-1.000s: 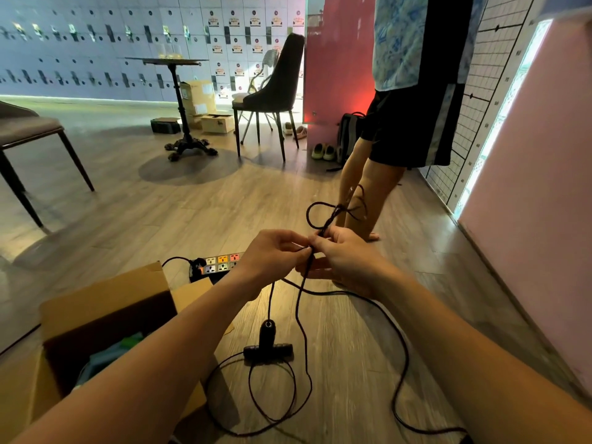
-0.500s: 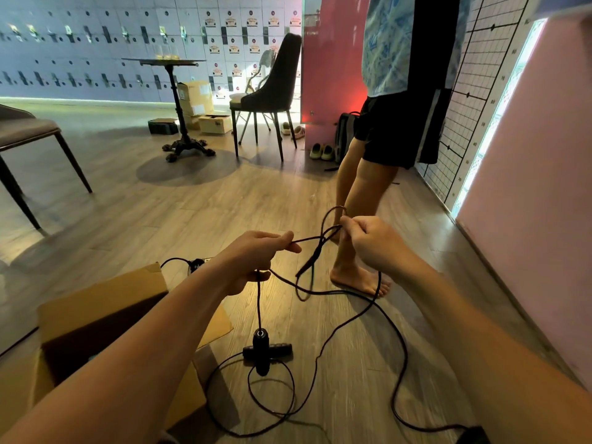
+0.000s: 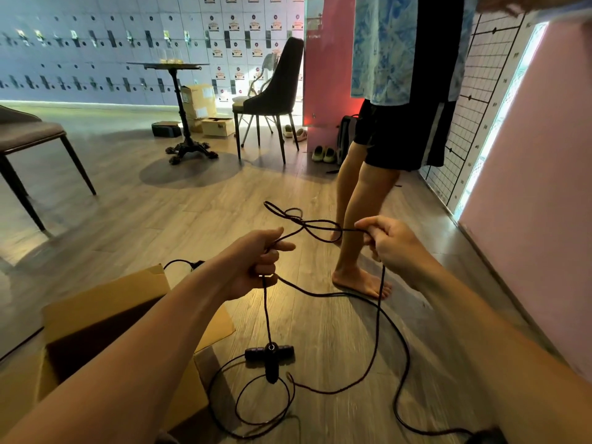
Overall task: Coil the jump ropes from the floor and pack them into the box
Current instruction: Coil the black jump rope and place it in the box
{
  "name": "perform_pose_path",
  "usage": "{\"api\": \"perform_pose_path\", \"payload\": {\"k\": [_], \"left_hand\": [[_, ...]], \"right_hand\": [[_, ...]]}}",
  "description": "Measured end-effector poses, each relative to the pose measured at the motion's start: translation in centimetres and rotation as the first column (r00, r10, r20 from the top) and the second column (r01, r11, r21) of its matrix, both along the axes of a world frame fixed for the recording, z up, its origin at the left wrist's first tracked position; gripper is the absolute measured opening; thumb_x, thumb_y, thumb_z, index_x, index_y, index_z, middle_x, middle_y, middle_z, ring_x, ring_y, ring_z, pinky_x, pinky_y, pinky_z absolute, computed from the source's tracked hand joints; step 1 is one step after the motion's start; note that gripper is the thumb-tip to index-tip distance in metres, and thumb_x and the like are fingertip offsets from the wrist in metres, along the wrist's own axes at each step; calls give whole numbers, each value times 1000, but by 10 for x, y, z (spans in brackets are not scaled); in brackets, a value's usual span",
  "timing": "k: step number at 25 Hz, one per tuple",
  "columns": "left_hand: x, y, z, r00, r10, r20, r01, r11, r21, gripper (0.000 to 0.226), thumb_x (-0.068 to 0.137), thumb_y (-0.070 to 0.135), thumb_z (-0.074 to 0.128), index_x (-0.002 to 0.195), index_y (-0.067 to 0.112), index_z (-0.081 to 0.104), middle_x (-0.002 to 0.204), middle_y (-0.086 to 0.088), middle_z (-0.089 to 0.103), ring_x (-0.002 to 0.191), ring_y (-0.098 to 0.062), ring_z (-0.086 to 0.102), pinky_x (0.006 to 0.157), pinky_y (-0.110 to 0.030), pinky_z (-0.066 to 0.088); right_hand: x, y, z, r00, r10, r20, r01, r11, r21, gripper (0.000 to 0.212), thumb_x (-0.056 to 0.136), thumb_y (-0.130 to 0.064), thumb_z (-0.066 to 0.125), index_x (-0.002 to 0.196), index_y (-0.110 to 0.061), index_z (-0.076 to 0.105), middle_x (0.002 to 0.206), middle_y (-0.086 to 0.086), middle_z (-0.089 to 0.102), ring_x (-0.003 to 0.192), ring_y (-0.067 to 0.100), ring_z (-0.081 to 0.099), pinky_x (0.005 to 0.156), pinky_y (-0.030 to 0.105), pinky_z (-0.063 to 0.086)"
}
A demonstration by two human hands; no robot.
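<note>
A locker room or gym lounge. Numbered lockers (image 3: 96, 52) line the far wall. Chairs (image 3: 272, 100) and a small round table (image 3: 179, 91) stand on wood flooring (image 3: 128, 219).

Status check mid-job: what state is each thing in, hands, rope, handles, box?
left hand, grips the rope.
right hand, pinches the rope.
jump rope, uncoiled, knotted loops in the air between the hands, rest trailing on the floor.
hanging handle, dangles on the rope below the left hand.
second handle, lies on the floor.
box, open, flaps up.
</note>
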State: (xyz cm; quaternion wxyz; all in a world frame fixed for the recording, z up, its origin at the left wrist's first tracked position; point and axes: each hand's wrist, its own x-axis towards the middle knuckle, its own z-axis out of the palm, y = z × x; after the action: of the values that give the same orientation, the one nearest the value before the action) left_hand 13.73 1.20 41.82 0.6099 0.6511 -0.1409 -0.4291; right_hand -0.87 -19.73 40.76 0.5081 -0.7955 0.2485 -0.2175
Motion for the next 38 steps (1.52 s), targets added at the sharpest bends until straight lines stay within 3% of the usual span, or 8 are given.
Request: {"api": "perform_pose_path", "payload": {"k": [5,8,14,19,27,30,33,38], "left_hand": [[-5,-3,5,996,-44,82,51,994,-92,26,103,26,49,111,10,67,74,1,64,61,-10,59,62,-28,44],[-5,-4,2,998,6,69,2,992,-128,21,102,15,50,110,10,68,90,0,74,68,-11,66,66,-29,48],[4,-5,2,979,198,-46,-202,968,-149,18,98,25,54,87,15,66,64,3,40,56,-12,37,60,-31,39],[9,-2,-2,961,253,109,-224,948,-225,25,94,31,64,104,8,64,67,3,40,55,-9,39,53,-26,42],[0,-3,2,959,132,251,-76,972,-221,16,89,16,70,104,10,69,74,1,50,55,-7,40,54,-24,37],[-1,-6,1,982,114,153,-68,958,-278,31,100,32,53,111,10,70,68,5,42,54,-7,31,51,-23,28],[-7,-11,1,963,107,248,-46,970,-239,34,103,32,46,106,9,72,65,4,36,53,-8,28,51,-25,27],[-24,-19,1,920,26,391,48,983,-179,27,101,28,51,103,10,72,57,8,56,52,-4,51,49,-20,40]], "right_hand": [[7,13,4,987,154,-34,-158,971,-182,21,101,-37,51,110,-26,67,98,5,68,93,23,63,82,38,53],[6,15,3,985,162,-54,-171,945,-279,19,101,-25,54,107,-18,70,91,-5,67,90,16,64,75,26,51],[2,7,8,975,215,-59,-222,953,-206,32,91,-53,56,113,-34,68,104,-3,70,98,14,65,85,31,54],[-6,-1,7,994,-100,41,107,958,-265,30,103,-29,49,86,-16,70,74,-2,63,69,8,56,56,19,40],[-15,-25,-5,767,-636,-85,635,772,-34,40,104,-29,36,74,-9,54,74,6,55,63,18,49,60,33,37],[-20,-28,-17,753,-542,-372,504,839,-203,19,94,-18,48,91,-8,64,94,10,66,73,20,56,68,32,45],[-11,-10,-11,904,-331,-272,209,895,-394,45,83,-7,54,124,-22,63,118,-1,61,105,20,58,87,35,51],[17,76,15,960,281,1,-278,949,151,42,100,-44,50,137,-24,50,115,-2,67,104,10,67,91,28,54]]}}
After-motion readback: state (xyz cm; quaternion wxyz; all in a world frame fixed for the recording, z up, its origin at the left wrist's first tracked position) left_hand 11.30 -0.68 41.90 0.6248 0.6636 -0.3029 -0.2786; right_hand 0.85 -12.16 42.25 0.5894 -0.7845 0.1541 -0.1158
